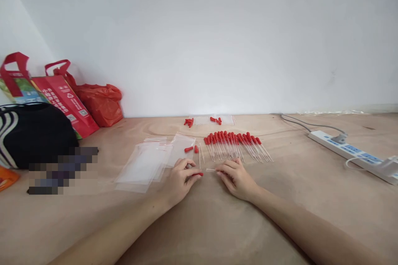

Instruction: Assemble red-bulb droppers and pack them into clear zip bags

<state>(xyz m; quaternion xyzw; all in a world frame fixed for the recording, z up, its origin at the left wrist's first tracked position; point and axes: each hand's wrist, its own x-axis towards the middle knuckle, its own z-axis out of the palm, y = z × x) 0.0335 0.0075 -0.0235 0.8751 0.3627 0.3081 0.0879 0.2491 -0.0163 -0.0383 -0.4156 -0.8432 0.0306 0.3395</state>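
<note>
Between thumb and fingers, my left hand [183,177] pinches a red rubber dropper bulb [198,174]. Opposite it, my right hand [234,177] grips a clear glass dropper tube [210,170], whose free end points left toward the bulb, with a small gap between them. Just beyond my hands lie two loose tubes [200,156] and two loose red bulbs [188,149]. A fanned row of droppers with red bulbs fitted [228,137] lies past my right hand, tips toward me. Clear zip bags [141,163] are spread beside my left hand.
Near the wall, more red bulbs [188,122] lie by a clear bag [202,120]. A white power strip [351,153] with plugs and a grey cable is at the right. A black bag [37,132], a red carrier bag [66,99] and a red plastic bag [101,103] stand left.
</note>
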